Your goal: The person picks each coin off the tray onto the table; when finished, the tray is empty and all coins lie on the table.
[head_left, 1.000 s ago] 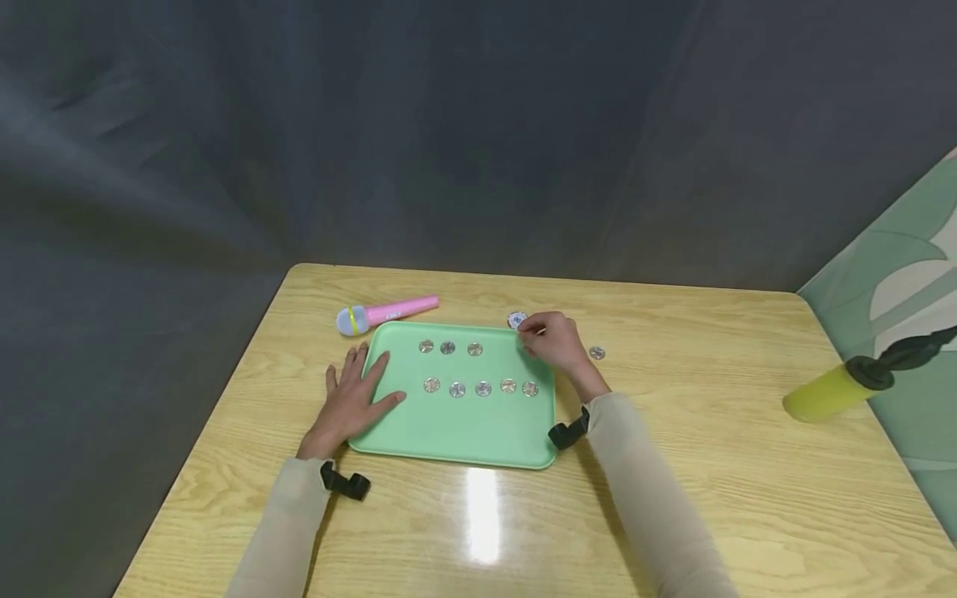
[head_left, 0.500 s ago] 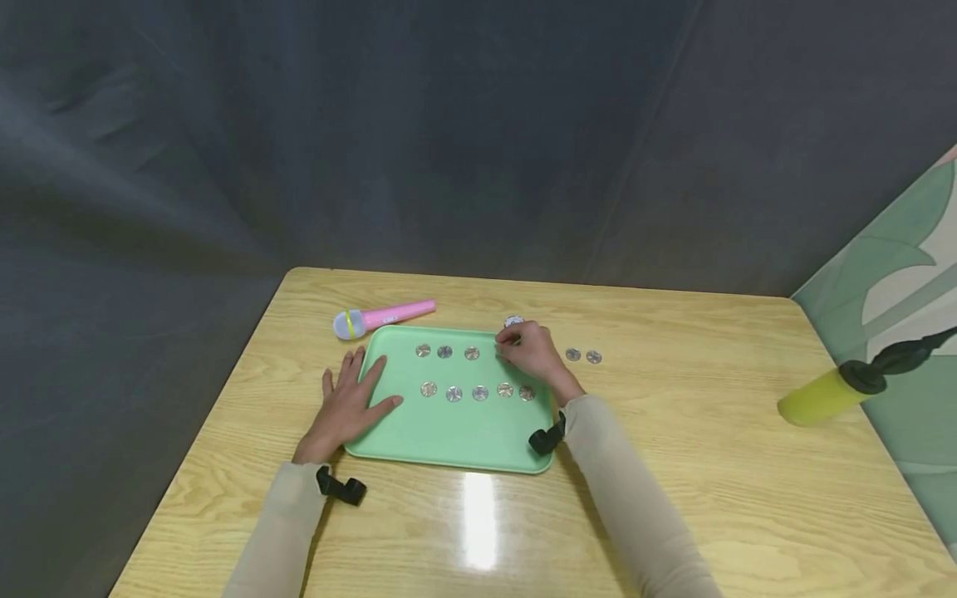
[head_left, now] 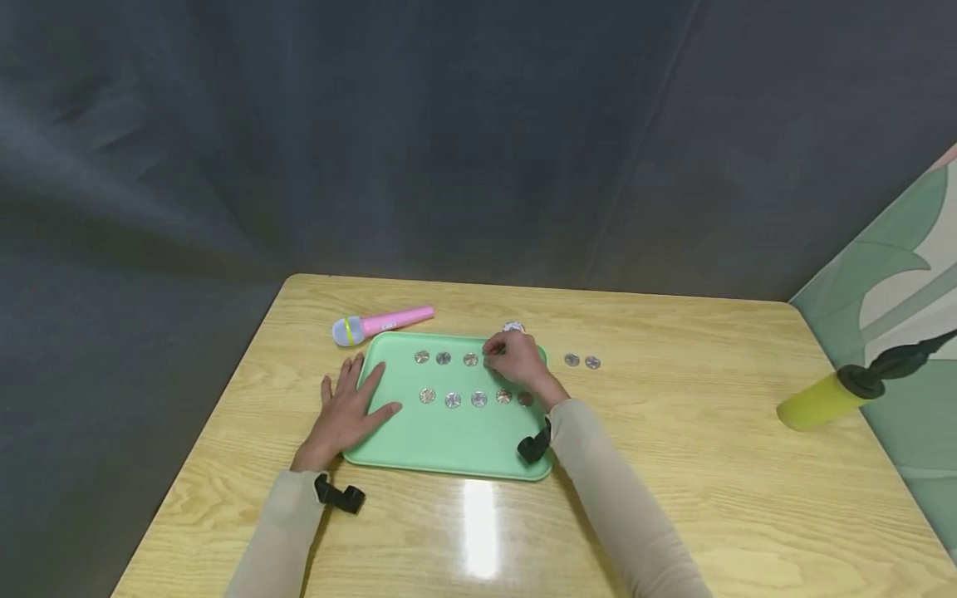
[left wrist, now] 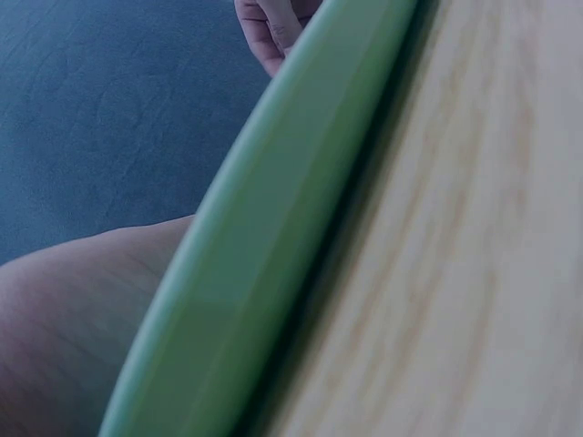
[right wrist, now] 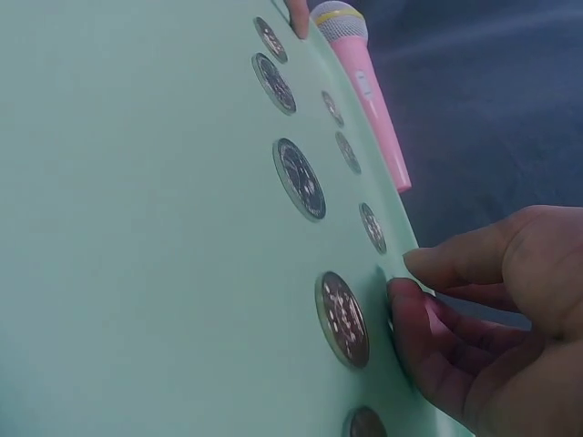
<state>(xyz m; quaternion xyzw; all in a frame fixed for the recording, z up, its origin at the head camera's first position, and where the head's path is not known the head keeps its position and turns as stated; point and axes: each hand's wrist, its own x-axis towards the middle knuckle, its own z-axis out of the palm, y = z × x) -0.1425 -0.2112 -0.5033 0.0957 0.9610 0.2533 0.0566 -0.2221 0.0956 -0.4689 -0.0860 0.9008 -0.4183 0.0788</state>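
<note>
A light green tray (head_left: 449,440) bears two rows of round metal coins, one of them a silver-coloured coin (right wrist: 299,179). My right hand (head_left: 516,359) is over the tray's far right part, fingers curled, thumb and fingertips close together. In the right wrist view the edge of a coin (right wrist: 397,339) shows at the fingers (right wrist: 410,314), mostly hidden by them, beside the far row. My left hand (head_left: 346,419) lies spread on the tray's left rim, thumb reaching inside; the left wrist view shows the tray's side wall (left wrist: 273,209) close up.
Behind the tray lies a pink toy microphone (head_left: 385,324). A white patterned disc (head_left: 513,326) sits behind its far rim. Two loose coins (head_left: 571,360) lie on the wooden table (head_left: 673,465) to the right. A yellow-green bottle (head_left: 818,400) with a black lid stands far right.
My right hand has moved left and a little nearer, from the tray's far right corner to beside the far row. A second loose coin on the table came into sight. My left hand stays put.
</note>
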